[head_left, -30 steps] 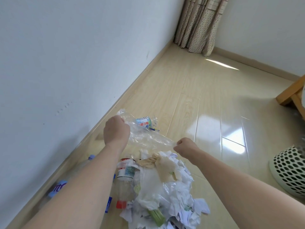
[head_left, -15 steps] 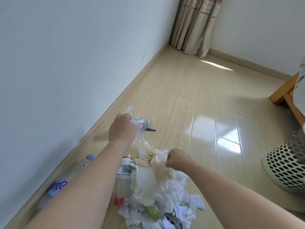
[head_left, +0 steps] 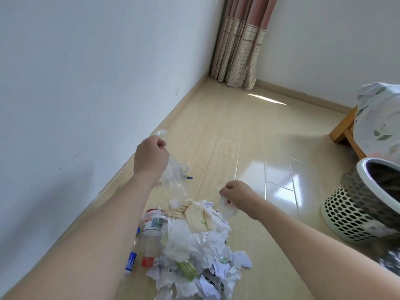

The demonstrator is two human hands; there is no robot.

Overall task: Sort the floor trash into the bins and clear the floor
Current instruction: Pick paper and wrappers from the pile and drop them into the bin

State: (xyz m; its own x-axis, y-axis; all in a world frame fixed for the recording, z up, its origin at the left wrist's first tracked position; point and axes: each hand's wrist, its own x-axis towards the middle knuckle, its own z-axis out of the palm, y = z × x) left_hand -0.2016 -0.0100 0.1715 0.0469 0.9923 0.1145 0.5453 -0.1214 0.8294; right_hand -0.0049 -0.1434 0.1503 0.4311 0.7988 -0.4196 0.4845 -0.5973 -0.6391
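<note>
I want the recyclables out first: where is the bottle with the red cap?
The red-capped bottle lies on the floor at the pile's left edge, cap toward the camera, beside the left forearm.

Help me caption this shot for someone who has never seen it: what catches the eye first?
The heap of crumpled paper and plastic trash on the wooden floor near the wall, low in the middle. Above it the left hand grips a clear plastic bag, and the right hand pinches a thin clear scrap. At the right edge stands a perforated white bin.
</note>
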